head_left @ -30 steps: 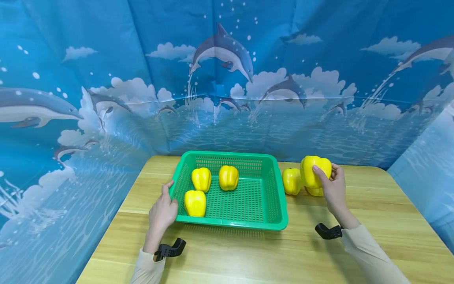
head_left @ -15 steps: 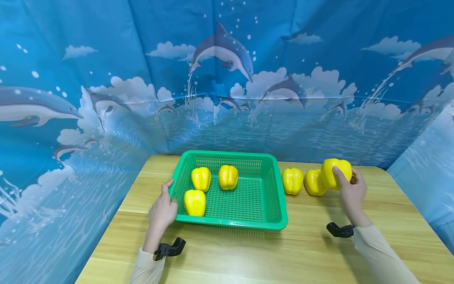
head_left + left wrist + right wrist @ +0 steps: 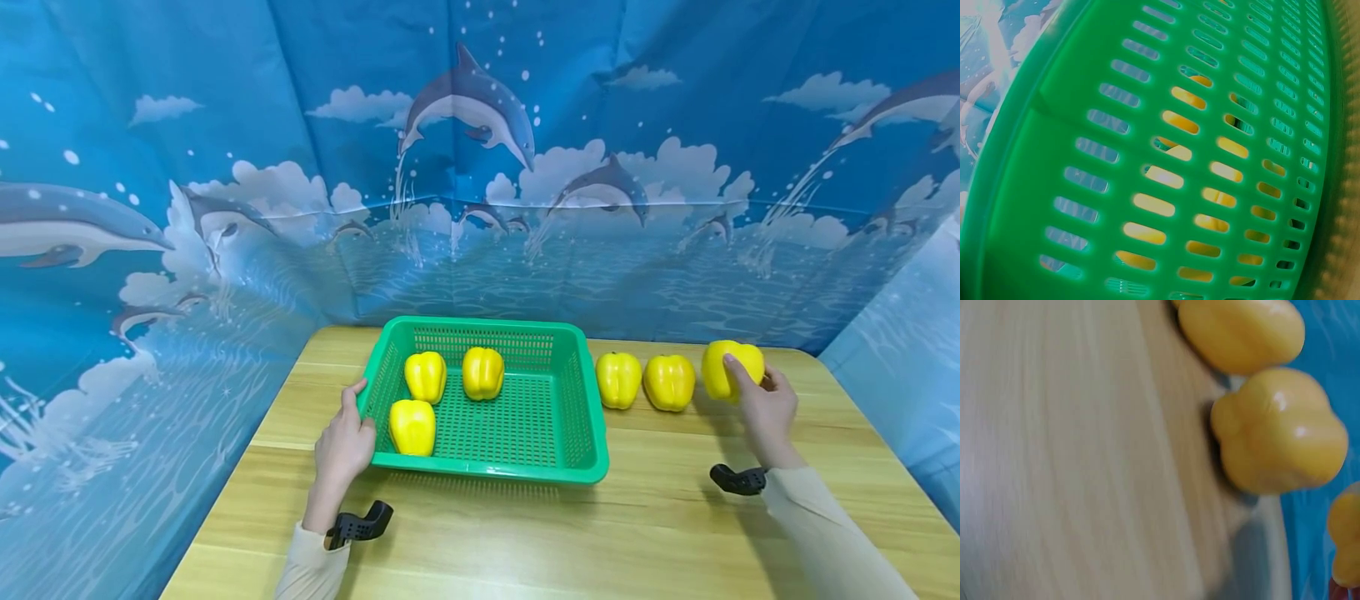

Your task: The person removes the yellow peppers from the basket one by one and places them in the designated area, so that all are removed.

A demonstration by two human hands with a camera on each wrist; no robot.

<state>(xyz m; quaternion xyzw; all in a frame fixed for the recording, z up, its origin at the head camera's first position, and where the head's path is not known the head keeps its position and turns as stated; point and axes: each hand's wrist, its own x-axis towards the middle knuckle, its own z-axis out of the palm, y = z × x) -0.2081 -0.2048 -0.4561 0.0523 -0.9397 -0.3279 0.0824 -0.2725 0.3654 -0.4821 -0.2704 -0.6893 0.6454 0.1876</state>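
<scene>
- The right hand [image 3: 768,412] holds a yellow pepper [image 3: 718,373] between thumb and fingers near the back of the wooden table [image 3: 525,546]; whether the pepper touches the wood is unclear.
- Two loose peppers [image 3: 669,383] sit in a row between it and the green basket [image 3: 487,470].
- The left hand [image 3: 345,446] touches the basket's left rim, one finger along it; whether the others curl round cannot be told.
- Three more peppers [image 3: 412,427] lie inside the basket, before a dolphin-print backdrop [image 3: 480,275].
</scene>
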